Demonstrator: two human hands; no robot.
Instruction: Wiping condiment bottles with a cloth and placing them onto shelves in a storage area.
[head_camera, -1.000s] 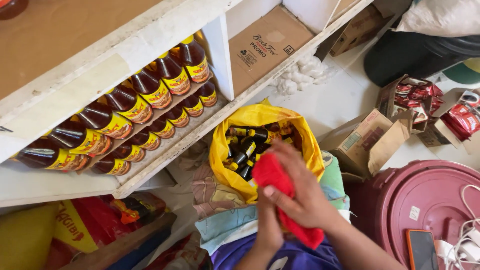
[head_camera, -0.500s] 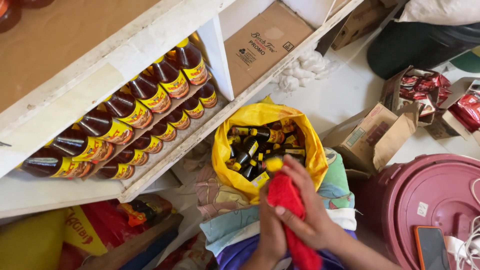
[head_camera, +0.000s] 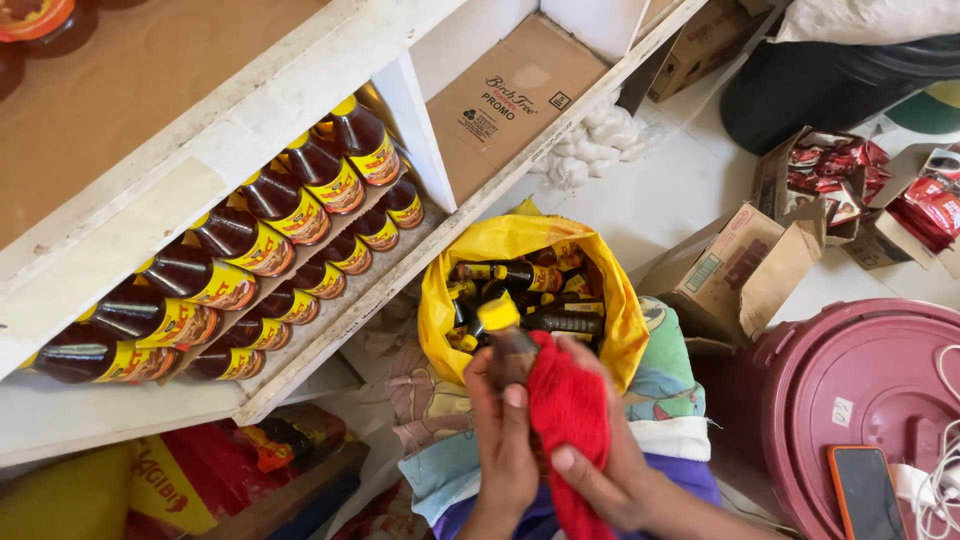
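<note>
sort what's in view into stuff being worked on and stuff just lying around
In hand:
- dark yellow-capped bottle, left hand
- red knitted cloth, right hand
- yellow plastic bag of bottles

Lying about:
- round maroon plastic lid
- orange-cased phone
- open cardboard box

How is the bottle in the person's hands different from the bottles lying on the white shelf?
The held bottle stands nearly upright in the left hand, while the shelf bottles lie on their sides in rows. The held bottle is half covered by a red cloth pressed on by the right hand; the shelf bottles are bare and untouched. The held bottle is alone; the shelf bottles are stacked close together. Both have dark contents and yellow caps.
</note>
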